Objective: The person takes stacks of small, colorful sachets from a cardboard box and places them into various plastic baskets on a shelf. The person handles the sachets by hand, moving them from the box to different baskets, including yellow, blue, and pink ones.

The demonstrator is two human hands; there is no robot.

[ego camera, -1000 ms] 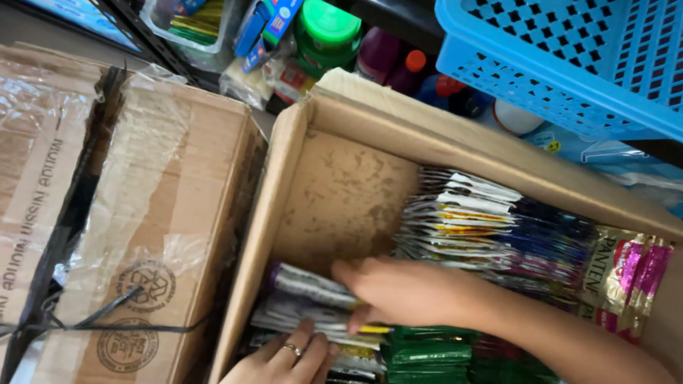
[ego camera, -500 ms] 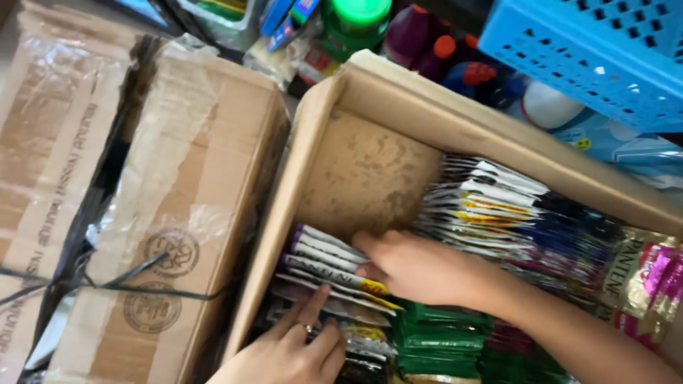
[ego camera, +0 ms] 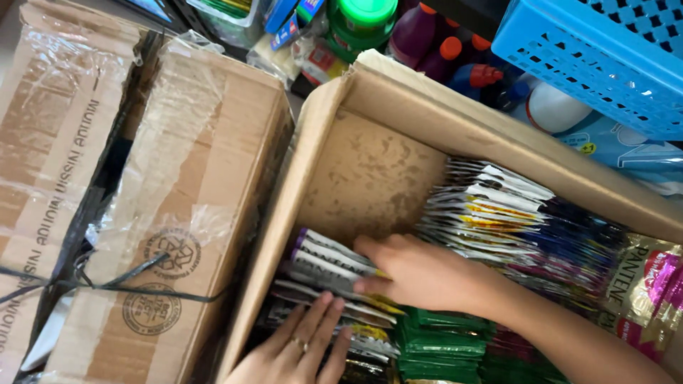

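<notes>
Silver purple-tipped sachets (ego camera: 329,261) stacked flat in box corner.

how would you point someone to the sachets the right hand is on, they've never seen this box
Start at the open cardboard box right of the taped, closed carton. In its near left corner, under the right hand, lies a stack of silver sachets. Purple ends set them apart from the green sachets beside them.

The right hand (ego camera: 416,270) reached in from the right, forearm stretched long, palm down, fingers curled and pointing left. The left hand (ego camera: 302,348) came up from below, fingers straight and spread, a ring on one.
</notes>
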